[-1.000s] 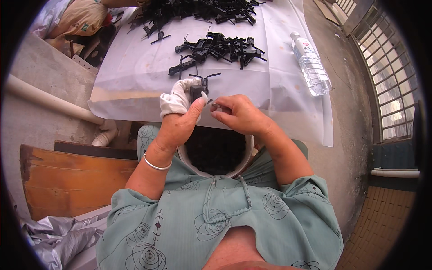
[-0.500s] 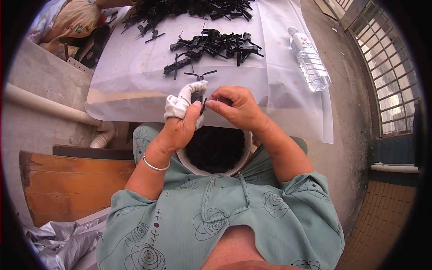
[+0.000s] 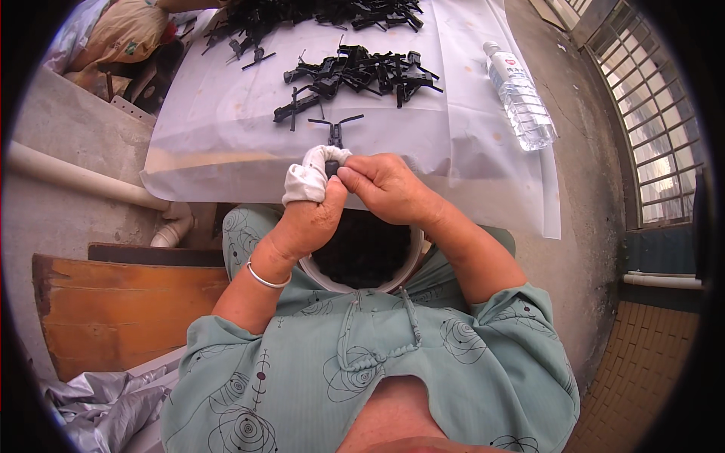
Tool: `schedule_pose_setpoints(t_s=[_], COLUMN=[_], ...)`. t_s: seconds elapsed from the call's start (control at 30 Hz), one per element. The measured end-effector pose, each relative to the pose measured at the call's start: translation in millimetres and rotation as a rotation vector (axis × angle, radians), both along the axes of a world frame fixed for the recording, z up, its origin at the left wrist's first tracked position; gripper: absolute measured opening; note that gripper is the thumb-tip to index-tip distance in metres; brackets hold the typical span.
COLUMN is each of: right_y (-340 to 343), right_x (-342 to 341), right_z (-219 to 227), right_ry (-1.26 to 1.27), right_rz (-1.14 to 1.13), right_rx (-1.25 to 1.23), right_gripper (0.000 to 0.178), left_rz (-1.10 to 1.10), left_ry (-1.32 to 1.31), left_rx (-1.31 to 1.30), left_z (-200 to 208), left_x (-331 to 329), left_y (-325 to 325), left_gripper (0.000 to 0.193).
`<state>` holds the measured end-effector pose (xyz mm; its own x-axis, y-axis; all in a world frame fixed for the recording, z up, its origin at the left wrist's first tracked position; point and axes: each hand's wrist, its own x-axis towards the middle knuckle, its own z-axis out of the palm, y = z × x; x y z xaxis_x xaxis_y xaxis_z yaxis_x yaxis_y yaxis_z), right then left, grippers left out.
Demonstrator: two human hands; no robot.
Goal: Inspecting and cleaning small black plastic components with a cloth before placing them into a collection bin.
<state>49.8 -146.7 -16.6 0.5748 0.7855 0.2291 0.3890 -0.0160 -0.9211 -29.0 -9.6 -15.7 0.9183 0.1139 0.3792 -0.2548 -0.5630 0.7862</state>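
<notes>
1. While the left hand (image 3: 310, 220), fingers in white cloth (image 3: 303, 183), curls around a black part (image 3: 335, 137) over the near edge of the table (image 3: 226, 124), that piece seems unfinished.
2. Beyond lie piles of similar parts (image 3: 355, 72); done or waiting, unclear.
3. Below, a bucket (image 3: 416, 253) holds dark bits (image 3: 366, 253).
4. The right hand (image 3: 389, 187) pinches its side, fingertips partly hidden, apparently gripping the part.

on the table (image 3: 453, 158): near heap of parts (image 3: 362, 72); far heap (image 3: 260, 23) behind it; bottle (image 3: 519, 94) right of the near heap. before the near heap: single part (image 3: 335, 136), in the left hand (image 3: 319, 211); right hand (image 3: 389, 185) at its right. before the table: bucket (image 3: 417, 253), between the knees (image 3: 243, 226). left: pipe (image 3: 83, 174); nearer, wooden board (image 3: 128, 309); nearer again, crumpled sheet (image 3: 106, 408). far right: barred window (image 3: 653, 113).
</notes>
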Motion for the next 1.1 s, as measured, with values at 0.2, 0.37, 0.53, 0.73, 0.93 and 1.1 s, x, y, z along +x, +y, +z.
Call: schedule_pose_setpoints(t_s=[0.2,0.37,0.53,0.73,0.93,1.1], right_y=[6,9,37,16,-13,-7], right_x=[1,18,18,29,29,20], right_z=[3,0,-18,-8,21,24], right_ry=[-0.073,-0.553,-0.785,-0.516,-0.220,-0.058], right_rz=[0.044,-0.344,-0.437,-0.381,0.130,0.153], right_rx=[-0.018,-0.178,-0.340,-0.236,-0.249,-0.304], right_gripper=[0.021,0.027,0.033,0.025,0.024,0.024], left_rz=[-0.013,-0.124,0.035,-0.321,0.071,-0.269], left_ry=[0.128,0.168,0.208,0.028,0.195,0.133], left_rx=[0.020,0.235,0.258,0.456,-0.180,-0.253], left_z=[6,12,8,6,21,21], left_x=[-16,-23,-17,-15,-11,3], left_y=[7,23,31,32,47,37], left_gripper=[0.029,0.039,0.020,0.019,0.019,0.029])
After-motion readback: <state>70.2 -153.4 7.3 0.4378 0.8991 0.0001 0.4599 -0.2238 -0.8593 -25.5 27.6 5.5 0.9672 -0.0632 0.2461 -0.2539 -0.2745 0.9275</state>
